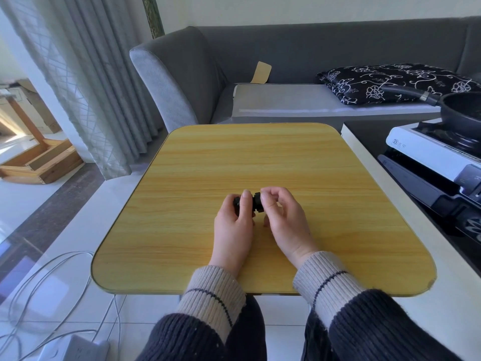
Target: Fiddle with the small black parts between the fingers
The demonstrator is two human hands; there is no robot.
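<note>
From the head camera, both hands meet over the near middle of the wooden table [263,162], and a small black object [253,203] sits between them. The left hand [234,227] curls round the object's left end, fingers wrapped over the top and thumb beneath, so that end looks braced rather than merely touched. The right hand [282,220] pinches the right end with bent fingertips, thumb tucked under — a grip that suits turning or pulling one part against the other, though what the object is cannot be told; most of it is hidden by the fingers. It seems held just above the tabletop rather than lying on it, and both wrists stay low, likely for steadiness.

Beyond the hands stands a grey sofa [286,53], with a black patterned cushion [395,80] on it off to the right. Further right of the right hand, on a white counter, a black pan [463,110] rests on a white stove [426,149]. Left of the left hand, down on the floor, white cables [52,277] loop toward a power strip [75,350].
</note>
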